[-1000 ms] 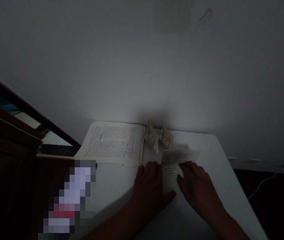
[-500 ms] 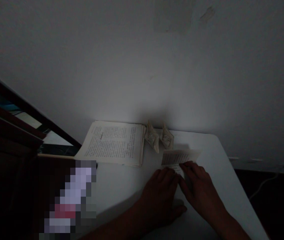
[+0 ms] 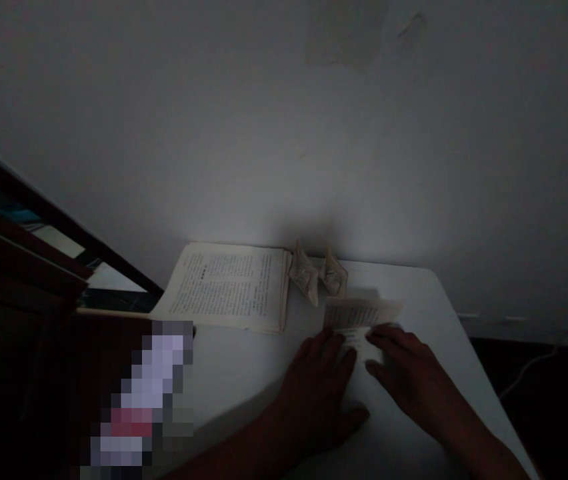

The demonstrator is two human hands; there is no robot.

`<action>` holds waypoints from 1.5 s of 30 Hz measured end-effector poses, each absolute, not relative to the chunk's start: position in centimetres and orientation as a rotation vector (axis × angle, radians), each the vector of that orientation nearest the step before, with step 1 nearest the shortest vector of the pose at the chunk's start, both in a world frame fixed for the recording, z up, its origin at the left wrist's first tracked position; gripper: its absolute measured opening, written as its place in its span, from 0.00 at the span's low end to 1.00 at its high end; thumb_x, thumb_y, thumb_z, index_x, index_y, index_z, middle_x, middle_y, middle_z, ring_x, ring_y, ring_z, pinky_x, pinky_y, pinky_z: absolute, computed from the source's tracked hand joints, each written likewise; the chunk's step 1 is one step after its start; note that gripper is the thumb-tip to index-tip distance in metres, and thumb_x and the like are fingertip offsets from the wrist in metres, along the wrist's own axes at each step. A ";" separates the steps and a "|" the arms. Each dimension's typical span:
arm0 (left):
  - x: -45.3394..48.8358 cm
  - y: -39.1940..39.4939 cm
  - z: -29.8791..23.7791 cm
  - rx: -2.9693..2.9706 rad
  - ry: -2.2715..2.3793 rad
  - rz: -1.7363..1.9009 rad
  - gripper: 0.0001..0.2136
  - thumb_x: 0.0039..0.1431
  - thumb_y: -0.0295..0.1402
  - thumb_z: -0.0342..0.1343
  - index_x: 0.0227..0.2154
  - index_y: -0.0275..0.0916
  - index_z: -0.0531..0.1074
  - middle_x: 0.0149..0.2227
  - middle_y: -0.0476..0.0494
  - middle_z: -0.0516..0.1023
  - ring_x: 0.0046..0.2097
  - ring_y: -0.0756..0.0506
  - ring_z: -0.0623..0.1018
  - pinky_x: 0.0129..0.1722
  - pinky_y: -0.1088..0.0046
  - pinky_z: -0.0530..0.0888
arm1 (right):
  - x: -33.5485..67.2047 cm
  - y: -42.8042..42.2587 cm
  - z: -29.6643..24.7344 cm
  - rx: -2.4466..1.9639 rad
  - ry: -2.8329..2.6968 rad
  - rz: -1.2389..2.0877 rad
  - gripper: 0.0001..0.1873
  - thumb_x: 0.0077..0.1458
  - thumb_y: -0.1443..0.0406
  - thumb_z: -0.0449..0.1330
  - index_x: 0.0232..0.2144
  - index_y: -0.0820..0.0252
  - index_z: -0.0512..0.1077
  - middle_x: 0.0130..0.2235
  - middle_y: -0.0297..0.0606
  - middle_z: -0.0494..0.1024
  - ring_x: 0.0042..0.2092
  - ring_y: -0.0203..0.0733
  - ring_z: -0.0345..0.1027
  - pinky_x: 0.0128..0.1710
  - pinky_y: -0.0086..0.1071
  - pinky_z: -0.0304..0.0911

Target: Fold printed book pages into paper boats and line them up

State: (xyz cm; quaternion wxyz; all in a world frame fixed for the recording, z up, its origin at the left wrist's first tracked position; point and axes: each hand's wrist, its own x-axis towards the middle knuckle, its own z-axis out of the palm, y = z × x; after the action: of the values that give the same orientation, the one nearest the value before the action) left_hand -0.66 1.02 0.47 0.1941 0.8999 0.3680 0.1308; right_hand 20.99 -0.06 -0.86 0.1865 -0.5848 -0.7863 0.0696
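Observation:
A printed sheet of paper (image 3: 357, 313) lies folded on the white table, its far flap standing up at a slant. My left hand (image 3: 317, 383) rests on the near left part of the sheet, fingers spread and palm down, thumb out on the table. At the sheet's right side is my right hand (image 3: 409, 363), fingertips touching the paper and thumb held apart from them. Both hands are open, and they partly hide the near part of the sheet. Just beyond, two folded paper boats, a left one (image 3: 305, 275) and a right one (image 3: 334, 275), stand side by side.
A stack of printed pages (image 3: 229, 287) lies left of the boats on the white table (image 3: 244, 373). The wall (image 3: 264, 133) rises directly behind the table. A blurred-out object (image 3: 139, 393) is at the lower left, near a dark wooden frame (image 3: 64, 213). A pale cable (image 3: 529, 367) hangs at right.
My hands have moved apart, baring more of the sheet between them. The left fingers have spread and shifted forward; my right hand has slid slightly right. The boats and pages stay put.

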 end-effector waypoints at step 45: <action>-2.5 5.5 0.5 1.902 1.228 0.961 0.19 0.47 0.28 0.60 0.45 0.38 0.67 0.39 0.43 0.76 0.37 0.46 0.75 0.38 0.67 0.73 | 23.0 2.7 3.8 -1.387 -1.833 0.877 0.09 0.53 0.59 0.58 0.31 0.58 0.72 0.36 0.41 0.79 0.39 0.44 0.73 0.39 0.35 0.68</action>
State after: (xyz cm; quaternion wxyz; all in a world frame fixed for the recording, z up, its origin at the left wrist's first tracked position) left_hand -2.45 5.46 0.54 0.3345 0.7287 0.4707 0.3682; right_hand 23.00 2.66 3.81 0.3340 -0.5314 -0.7023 0.3358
